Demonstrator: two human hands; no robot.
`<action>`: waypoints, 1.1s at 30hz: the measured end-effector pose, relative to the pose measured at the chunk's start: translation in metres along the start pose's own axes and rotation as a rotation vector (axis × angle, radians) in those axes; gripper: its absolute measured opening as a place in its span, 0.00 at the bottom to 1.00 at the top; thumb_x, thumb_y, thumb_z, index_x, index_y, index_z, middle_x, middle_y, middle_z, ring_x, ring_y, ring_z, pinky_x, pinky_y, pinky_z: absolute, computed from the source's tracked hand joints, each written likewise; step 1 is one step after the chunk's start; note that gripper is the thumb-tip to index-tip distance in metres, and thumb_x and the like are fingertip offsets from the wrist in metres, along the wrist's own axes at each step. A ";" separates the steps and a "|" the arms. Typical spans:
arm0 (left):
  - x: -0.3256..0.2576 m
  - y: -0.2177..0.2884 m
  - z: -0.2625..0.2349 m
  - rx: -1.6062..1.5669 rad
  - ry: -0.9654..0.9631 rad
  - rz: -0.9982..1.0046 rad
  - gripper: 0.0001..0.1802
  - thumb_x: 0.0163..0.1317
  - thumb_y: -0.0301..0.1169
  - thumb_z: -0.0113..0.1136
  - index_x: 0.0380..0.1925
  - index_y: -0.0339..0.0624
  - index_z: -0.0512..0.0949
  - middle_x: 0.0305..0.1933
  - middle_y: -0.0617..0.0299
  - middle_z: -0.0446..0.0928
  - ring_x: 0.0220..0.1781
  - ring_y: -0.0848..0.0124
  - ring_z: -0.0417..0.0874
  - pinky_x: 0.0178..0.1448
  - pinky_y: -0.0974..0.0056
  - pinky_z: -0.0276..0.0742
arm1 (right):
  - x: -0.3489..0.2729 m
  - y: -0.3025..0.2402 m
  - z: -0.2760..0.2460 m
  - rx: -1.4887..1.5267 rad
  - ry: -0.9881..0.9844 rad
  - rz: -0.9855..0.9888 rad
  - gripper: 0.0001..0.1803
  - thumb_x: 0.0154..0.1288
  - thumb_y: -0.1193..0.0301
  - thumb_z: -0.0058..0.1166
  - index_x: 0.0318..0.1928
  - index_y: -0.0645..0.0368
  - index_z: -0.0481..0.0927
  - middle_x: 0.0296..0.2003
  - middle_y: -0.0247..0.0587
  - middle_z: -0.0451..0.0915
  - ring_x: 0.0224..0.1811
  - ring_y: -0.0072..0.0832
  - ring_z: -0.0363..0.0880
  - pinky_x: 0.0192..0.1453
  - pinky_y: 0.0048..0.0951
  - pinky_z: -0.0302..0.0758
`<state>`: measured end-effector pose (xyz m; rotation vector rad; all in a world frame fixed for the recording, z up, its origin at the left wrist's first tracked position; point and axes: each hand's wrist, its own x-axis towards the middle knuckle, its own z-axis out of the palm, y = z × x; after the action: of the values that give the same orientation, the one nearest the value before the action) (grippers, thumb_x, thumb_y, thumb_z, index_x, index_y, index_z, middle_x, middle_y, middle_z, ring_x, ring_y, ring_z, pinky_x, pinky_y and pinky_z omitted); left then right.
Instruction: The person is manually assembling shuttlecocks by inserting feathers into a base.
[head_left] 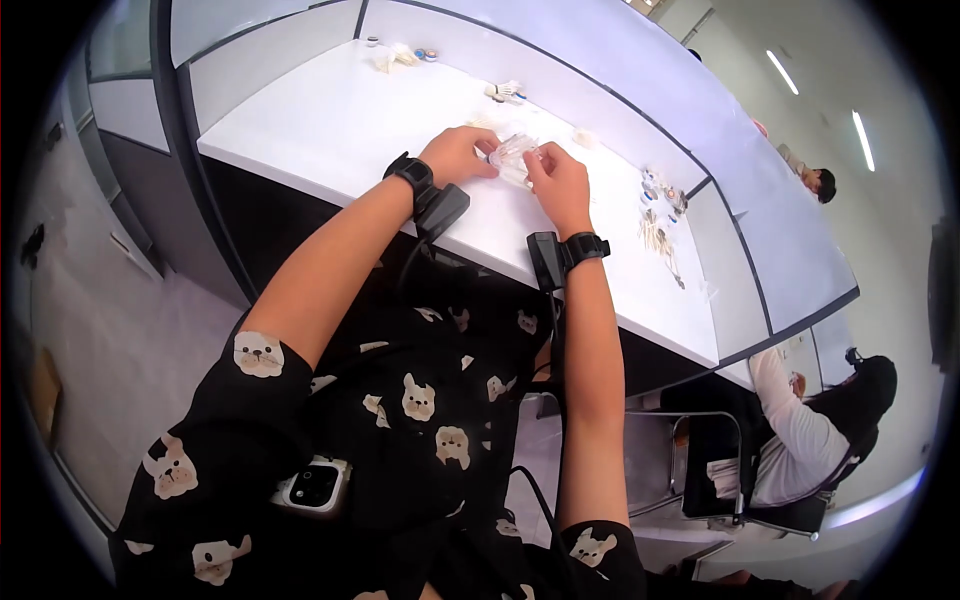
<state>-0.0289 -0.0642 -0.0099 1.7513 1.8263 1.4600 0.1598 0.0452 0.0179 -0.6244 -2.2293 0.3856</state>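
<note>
Left hand [458, 155] and right hand [560, 185]: fingers closed from both sides on one small clear plastic packet [514, 157], held just above the white desk [330, 130], seemingly to steady it. Small parts [660, 215] lie at three o'clock, more bits [400, 53] at eleven, within reach.

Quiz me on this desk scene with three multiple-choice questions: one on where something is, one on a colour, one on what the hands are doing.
1. Where is the phone?
A) on the person's lap
B) on the desk
C) on the floor

2. What colour is the desk top?
A) black
B) white
C) green

3. How is the clear plastic piece held?
A) lying untouched
B) by one hand
C) between both hands

Answers:
1 A: the phone rests on the dark patterned clothing.
2 B: the desk top is white.
3 C: the left hand and right hand both hold the clear plastic piece.
</note>
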 end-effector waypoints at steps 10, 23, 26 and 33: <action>0.003 0.004 -0.002 0.017 -0.057 -0.092 0.26 0.51 0.36 0.77 0.52 0.45 0.85 0.50 0.60 0.87 0.43 0.66 0.83 0.52 0.62 0.80 | -0.003 -0.004 -0.004 0.058 -0.015 0.081 0.18 0.70 0.56 0.59 0.40 0.59 0.87 0.25 0.45 0.85 0.28 0.44 0.84 0.36 0.41 0.78; 0.004 0.002 -0.001 0.008 -0.048 -0.091 0.27 0.52 0.36 0.76 0.53 0.41 0.85 0.50 0.60 0.87 0.39 0.69 0.81 0.48 0.64 0.79 | -0.002 -0.010 -0.014 0.049 0.044 0.182 0.25 0.78 0.54 0.47 0.34 0.59 0.87 0.21 0.37 0.84 0.23 0.28 0.82 0.34 0.32 0.76; 0.003 0.002 0.000 0.004 -0.050 -0.077 0.26 0.54 0.36 0.76 0.53 0.39 0.85 0.49 0.62 0.86 0.36 0.72 0.77 0.45 0.65 0.77 | -0.002 -0.002 -0.016 -0.013 0.069 0.266 0.26 0.78 0.53 0.45 0.33 0.58 0.87 0.22 0.37 0.85 0.25 0.30 0.83 0.37 0.34 0.77; 0.000 0.005 -0.001 0.033 -0.029 -0.089 0.23 0.53 0.38 0.75 0.48 0.43 0.86 0.44 0.58 0.87 0.36 0.66 0.84 0.46 0.60 0.80 | -0.003 0.035 -0.020 -0.127 0.263 0.376 0.20 0.74 0.55 0.50 0.35 0.55 0.86 0.32 0.46 0.88 0.38 0.50 0.86 0.45 0.49 0.79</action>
<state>-0.0266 -0.0652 -0.0061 1.6734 1.8987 1.3717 0.1883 0.0743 0.0131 -1.1031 -1.8942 0.3274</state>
